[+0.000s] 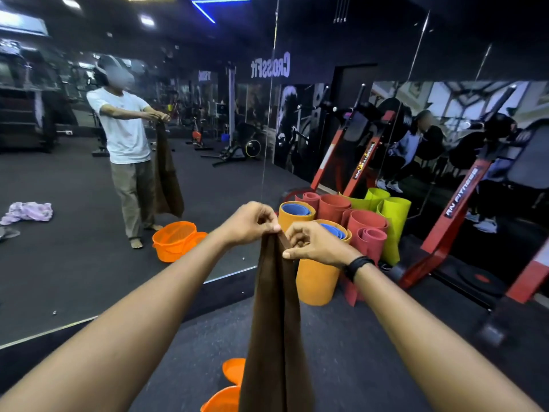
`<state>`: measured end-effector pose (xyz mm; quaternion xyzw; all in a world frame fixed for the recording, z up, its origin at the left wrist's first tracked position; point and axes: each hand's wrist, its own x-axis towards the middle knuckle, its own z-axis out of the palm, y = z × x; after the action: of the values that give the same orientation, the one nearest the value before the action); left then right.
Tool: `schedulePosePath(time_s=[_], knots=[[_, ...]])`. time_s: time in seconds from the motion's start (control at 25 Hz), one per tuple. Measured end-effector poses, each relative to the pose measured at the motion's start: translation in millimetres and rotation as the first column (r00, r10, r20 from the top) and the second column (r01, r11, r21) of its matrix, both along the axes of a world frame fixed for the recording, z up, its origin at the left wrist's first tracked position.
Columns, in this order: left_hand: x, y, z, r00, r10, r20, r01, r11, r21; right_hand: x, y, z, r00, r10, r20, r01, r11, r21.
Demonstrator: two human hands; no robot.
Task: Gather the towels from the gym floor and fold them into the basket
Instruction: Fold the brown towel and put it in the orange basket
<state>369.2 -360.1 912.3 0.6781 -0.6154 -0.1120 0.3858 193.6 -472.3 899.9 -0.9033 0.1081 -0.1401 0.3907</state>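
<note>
- The orange basket (223, 397) sits on the floor (350, 346) near my feet, at the bottom edge of view; the towel hides most of it and I cannot tell what is in it.
- The mirror (74, 278) on the left shows the same basket from its far side, with mesh walls.
- Rolled mats (319, 279) stand upright just past my hands: orange ones with blue rolls inside, red and lime ones behind them.
- The mirror's lower edge runs across the floor from near left to the mats; a red machine frame (445, 233) closes off the right.
- Open dark floor lies between me, the mats and the frame.
- The brown towel (274, 337) hangs straight down from my hands in a long narrow fold, over the basket.
- My left hand (248, 223) pinches the towel's top edge, fingers curled tight on the cloth.
- My right hand (315, 243) pinches the same edge just beside it, thumb and fingers closed on it.
- In the mirror, a pale purple towel (28, 212) lies crumpled on the floor at far left.
</note>
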Motion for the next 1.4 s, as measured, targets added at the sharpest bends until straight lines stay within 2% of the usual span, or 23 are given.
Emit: schedulePosePath(time_s=[0.12,0.28,0.36,0.44,0.52,0.6,0.68,0.76,0.88,0.96,1.08,1.24,1.36,1.4], knots=[[36,-4,16,0.999,0.035,-0.004,-0.036,0.998,-0.059,4,-14,-15,0.992,-0.003,-0.126,0.0,1.0,-0.029],[75,-8,32,0.991,0.136,-0.007,-0.136,0.981,-0.136,19,-26,-48,0.955,-0.112,-0.274,0.101,0.993,-0.055],[92,-11,34,0.973,0.228,-0.031,-0.23,0.952,-0.201,19,-34,-67,0.905,-0.163,-0.393,0.106,0.981,-0.164],[118,-14,31,0.939,0.321,-0.125,-0.342,0.91,-0.234,12,-46,-84,0.831,-0.248,-0.497,0.116,0.952,-0.282],[140,-13,29,0.881,0.382,-0.278,-0.447,0.865,-0.227,1,-58,-98,0.812,-0.327,-0.484,0.19,0.932,-0.31],[150,-10,27,0.835,0.446,-0.323,-0.524,0.823,-0.219,-5,-68,-105,0.811,-0.446,-0.378,0.365,0.891,-0.269],[146,-7,22,0.796,0.539,-0.277,-0.594,0.783,-0.183,-1,-72,-101,0.786,-0.564,-0.255,0.528,0.826,-0.197],[133,-8,13,0.782,0.567,-0.258,-0.605,0.79,-0.101,15,-70,-92,0.79,-0.587,-0.175,0.595,0.804,-0.012],[105,-18,-20,0.826,0.46,-0.326,-0.467,0.882,0.063,49,-51,-73,0.843,-0.521,-0.132,0.521,0.731,0.441],[87,-26,-44,0.829,0.392,-0.399,-0.384,0.917,0.103,71,-35,-61,0.861,-0.502,-0.083,0.438,0.649,0.622],[70,-32,-63,0.788,0.356,-0.502,-0.346,0.931,0.118,90,-28,-54,0.837,-0.546,-0.03,0.37,0.524,0.768],[54,-31,-76,0.788,0.248,-0.564,-0.193,0.969,0.157,98,-27,-60,0.896,-0.435,-0.096,0.334,0.515,0.789],[43,-29,-85,0.758,0.189,-0.624,-0.169,0.981,0.092,105,-25,-64,0.847,-0.521,-0.101,0.367,0.437,0.821],[42,-30,-88,0.796,0.216,-0.565,-0.203,0.975,0.086,106,-25,-66,0.83,-0.548,-0.099,0.368,0.407,0.836]])
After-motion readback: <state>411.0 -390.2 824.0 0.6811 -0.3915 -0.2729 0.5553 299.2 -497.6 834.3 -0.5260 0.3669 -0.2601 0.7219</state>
